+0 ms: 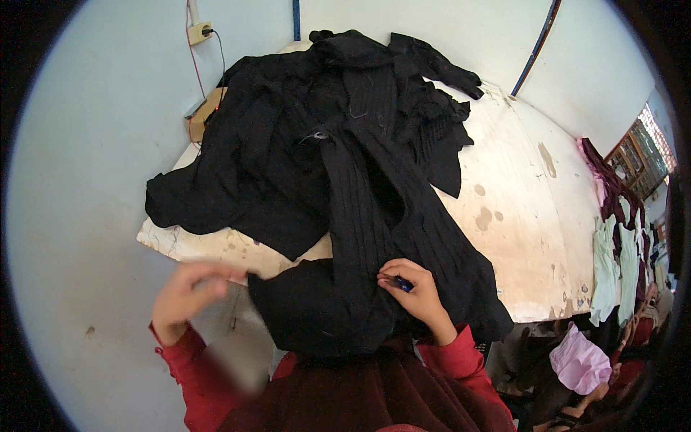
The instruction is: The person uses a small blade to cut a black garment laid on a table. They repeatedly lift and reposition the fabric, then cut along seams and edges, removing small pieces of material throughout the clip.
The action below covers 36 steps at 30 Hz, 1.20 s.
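Observation:
A heap of black ribbed knit garments [338, 151] covers the left part of a stained white table [525, 216]. One long black piece [374, 237] trails down from the heap to my lap. My right hand [417, 291] presses on this piece and pinches a small dark blue tool [402, 284] between thumb and fingers. My left hand [188, 291], blurred by motion, grips the left edge of the same black fabric near the table's front corner. Both sleeves are red.
A wall socket with a plugged cable [200, 32] and a small cardboard box [205, 115] sit at the table's far left. Pale green, maroon and pink clothes [615, 245] hang at the right. A pink cloth [579, 360] lies low at the right near another person's hand.

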{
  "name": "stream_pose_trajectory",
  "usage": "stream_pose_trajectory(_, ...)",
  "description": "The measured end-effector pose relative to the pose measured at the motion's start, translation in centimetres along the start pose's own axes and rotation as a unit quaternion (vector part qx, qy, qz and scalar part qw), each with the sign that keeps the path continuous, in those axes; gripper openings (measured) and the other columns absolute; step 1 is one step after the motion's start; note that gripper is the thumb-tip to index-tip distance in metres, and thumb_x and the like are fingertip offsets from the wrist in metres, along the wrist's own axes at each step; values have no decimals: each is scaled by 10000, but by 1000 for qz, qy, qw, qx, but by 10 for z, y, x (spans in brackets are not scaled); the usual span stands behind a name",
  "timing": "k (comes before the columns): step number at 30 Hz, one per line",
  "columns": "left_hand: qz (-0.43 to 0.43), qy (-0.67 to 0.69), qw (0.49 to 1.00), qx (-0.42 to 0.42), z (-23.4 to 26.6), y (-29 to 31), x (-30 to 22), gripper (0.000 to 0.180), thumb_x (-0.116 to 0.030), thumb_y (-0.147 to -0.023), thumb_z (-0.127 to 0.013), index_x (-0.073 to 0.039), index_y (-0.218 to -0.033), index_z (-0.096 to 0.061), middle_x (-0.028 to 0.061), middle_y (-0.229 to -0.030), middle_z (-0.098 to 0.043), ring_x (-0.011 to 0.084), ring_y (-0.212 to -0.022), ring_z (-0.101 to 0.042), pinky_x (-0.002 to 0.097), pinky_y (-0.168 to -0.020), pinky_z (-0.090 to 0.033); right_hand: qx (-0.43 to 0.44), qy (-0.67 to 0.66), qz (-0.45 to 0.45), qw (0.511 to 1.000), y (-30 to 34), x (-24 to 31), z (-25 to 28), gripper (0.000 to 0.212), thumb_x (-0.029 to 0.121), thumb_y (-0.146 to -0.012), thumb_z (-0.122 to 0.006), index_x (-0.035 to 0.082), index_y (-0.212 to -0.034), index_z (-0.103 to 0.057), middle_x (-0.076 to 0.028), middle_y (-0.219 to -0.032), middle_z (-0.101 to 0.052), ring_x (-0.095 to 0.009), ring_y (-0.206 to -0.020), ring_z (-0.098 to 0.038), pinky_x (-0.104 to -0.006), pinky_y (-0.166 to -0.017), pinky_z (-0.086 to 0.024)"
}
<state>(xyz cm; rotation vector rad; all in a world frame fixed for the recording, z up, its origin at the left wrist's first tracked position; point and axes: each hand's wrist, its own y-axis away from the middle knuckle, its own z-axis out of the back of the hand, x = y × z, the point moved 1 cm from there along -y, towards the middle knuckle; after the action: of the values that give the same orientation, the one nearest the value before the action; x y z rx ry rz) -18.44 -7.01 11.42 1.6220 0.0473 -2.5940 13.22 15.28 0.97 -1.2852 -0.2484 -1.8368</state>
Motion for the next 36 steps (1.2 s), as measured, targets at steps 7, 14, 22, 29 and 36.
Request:
stream_pose_trajectory(7,34,194,978,-66,-43,-203,32,525,-312,-1003,-437,31,-1395,-368,153,-1246,-561,211,-1028,-598,311,-911,-481,-25,5,14,1000,-9,8,5,160,33,-763,-717,30,-913,-663,-78,-956,-672,-203,-908,-658,-293,-786,-505)
stream_pose_trajectory(14,-47,425,902,-64,-92,-263,27,510,-180,-947,-523,-15,-1400,-357,121,-1276,-520,232,-1124,-529,327,-976,-402,-82,-153,-146,974,-117,24,28,337,301,-878,-675,21,-1060,-633,-8,-820,-549,-80,-730,-471,-244,-672,-339)
stream_pose_trajectory(22,-118,-82,827,-544,-116,-267,47,725,-234,-818,-731,-63,-1390,-321,225,-1375,-288,352,-1281,-313,438,-1061,-252,-87,-366,-100,921,-152,56,32,187,233,-879,-676,121,-1016,-616,108,-622,-443,-12,-458,-341,-206,-428,-225)
stream_pose_trajectory(29,-196,299,854,-378,-77,-238,-14,308,-40,-841,-685,5,-1125,-577,79,-1046,-616,150,-954,-590,256,-843,-468,-301,-165,108,933,-156,106,85,256,236,-893,-666,34,-1045,-629,14,-901,-605,-77,-837,-530,-235,-790,-431)
stream_pose_trajectory(36,-353,51,886,-296,-14,-178,-95,298,70,-794,-672,-13,-1071,-600,36,-947,-594,116,-908,-566,232,-824,-452,-281,273,150,908,-107,30,120,322,43,-851,-611,119,-1159,-554,-120,-877,-672,-286,-807,-678,-377,-667,-516)
